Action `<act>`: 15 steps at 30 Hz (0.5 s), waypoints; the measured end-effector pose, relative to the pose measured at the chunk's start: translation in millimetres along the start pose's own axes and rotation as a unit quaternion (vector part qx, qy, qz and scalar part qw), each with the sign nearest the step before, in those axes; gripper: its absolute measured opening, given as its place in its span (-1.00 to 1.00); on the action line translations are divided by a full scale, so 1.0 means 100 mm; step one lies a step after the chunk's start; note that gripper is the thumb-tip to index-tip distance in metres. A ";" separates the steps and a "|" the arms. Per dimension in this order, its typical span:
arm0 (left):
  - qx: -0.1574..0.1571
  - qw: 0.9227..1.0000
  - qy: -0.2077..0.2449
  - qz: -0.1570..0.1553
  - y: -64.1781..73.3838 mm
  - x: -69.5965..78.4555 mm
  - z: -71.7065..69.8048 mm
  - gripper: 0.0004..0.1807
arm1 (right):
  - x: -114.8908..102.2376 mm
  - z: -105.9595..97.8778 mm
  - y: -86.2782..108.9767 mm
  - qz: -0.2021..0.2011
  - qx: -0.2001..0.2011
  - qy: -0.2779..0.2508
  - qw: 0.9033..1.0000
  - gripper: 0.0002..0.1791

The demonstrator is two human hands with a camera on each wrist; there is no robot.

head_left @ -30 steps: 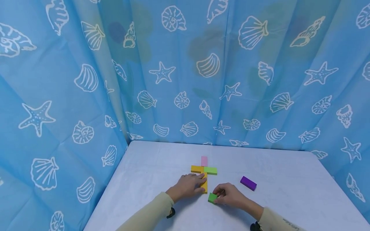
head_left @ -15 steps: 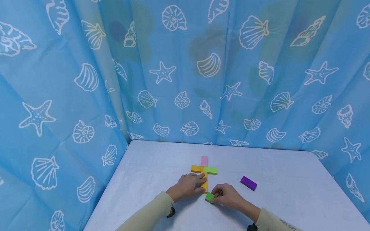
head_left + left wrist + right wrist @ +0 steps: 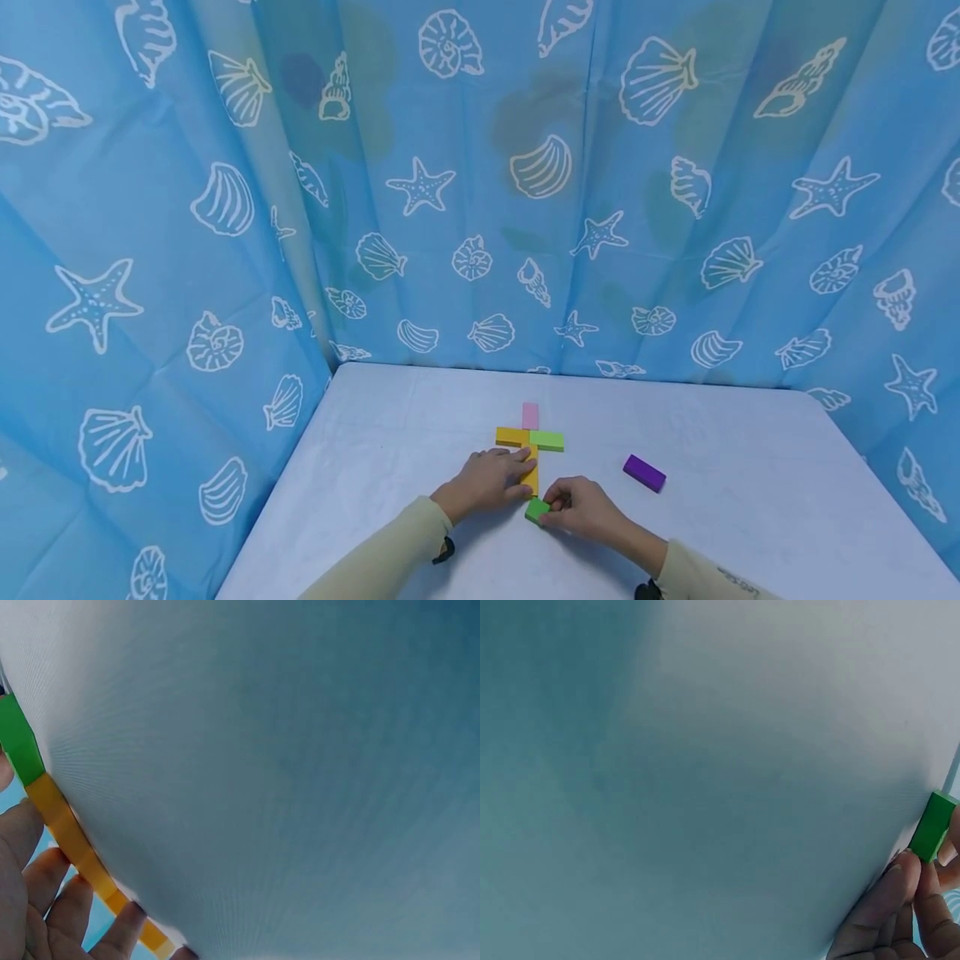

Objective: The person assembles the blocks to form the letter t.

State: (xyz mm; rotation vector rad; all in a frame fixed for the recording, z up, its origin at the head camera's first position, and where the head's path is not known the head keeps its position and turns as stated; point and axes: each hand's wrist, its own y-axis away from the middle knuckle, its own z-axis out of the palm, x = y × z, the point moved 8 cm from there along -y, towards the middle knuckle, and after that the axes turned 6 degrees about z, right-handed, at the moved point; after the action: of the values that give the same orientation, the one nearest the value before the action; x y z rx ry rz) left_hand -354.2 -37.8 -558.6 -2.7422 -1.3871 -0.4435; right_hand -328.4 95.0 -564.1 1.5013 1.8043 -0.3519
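A green block (image 3: 536, 510) is pinched between thumb and fingers of my right hand (image 3: 587, 505), low over the white table. Its edge meets the near end of an upright-running yellow block (image 3: 533, 480). My left hand (image 3: 491, 481) rests against that yellow block, fingers extended along it and partly covering it. In the left wrist view the green block (image 3: 21, 739) lines up end to end with the yellow one (image 3: 75, 840). Beyond the fingers, an orange-yellow block (image 3: 511, 437) and a light green block (image 3: 547, 442) form a crossbar, with a pink block (image 3: 530, 416) above.
To the right of my right hand a purple block (image 3: 644, 472) lies at a slant, alone. The white tabletop (image 3: 720, 533) ends at the back against a blue curtain (image 3: 450, 250) printed with shells and starfish, which also encloses the left and right sides.
My right hand has slid the green block leftward and slightly away from me, up to the yellow block's near end. The left hand and the other blocks stay put.
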 end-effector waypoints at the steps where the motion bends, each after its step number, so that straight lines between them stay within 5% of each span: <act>1: 0.000 1.000 0.001 -0.001 0.00 0.00 0.00 -0.40 | -0.01 0.00 0.00 0.002 0.001 -0.001 1.000 -0.79; 15: -0.003 1.000 0.001 0.000 0.02 0.01 -0.01 -0.40 | -0.04 0.01 0.02 0.018 0.005 -0.005 1.000 -0.80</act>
State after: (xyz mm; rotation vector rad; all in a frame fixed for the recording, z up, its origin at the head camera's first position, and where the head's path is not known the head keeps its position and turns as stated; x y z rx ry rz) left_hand -352.0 -38.4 -556.6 -2.7462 -1.3888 -0.4508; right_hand -325.8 91.9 -561.6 1.5333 1.7684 -0.3512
